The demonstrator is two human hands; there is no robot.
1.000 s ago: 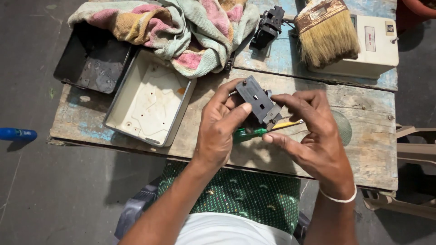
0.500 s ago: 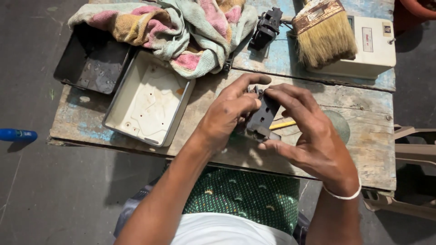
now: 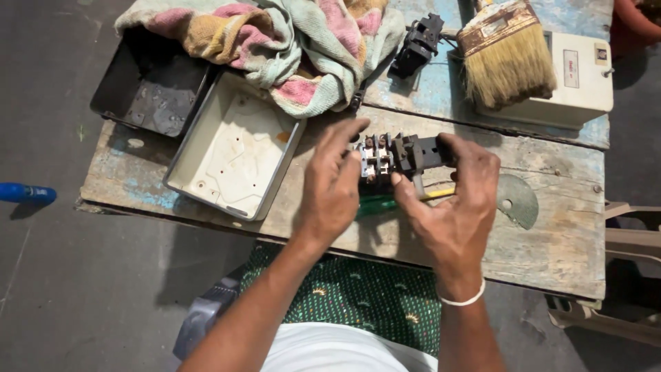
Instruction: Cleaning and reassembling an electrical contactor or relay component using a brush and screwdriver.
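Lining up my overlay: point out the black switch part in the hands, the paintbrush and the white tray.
Black switch part (image 3: 403,153), head view, dark body.
Paintbrush (image 3: 508,69), head view, bristles.
White tray (image 3: 180,165), head view, left rim.

Bare plank (image 3: 564,241) right lies open; white tray (image 3: 234,155) crowds left.

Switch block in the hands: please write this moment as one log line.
left hand: holds switch block | right hand: holds it too | under: screwdriver | support: bench

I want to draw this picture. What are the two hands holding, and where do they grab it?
Both hold a black switch block with metal contacts: the left hand grips its left end, the right hand its right end and underside.
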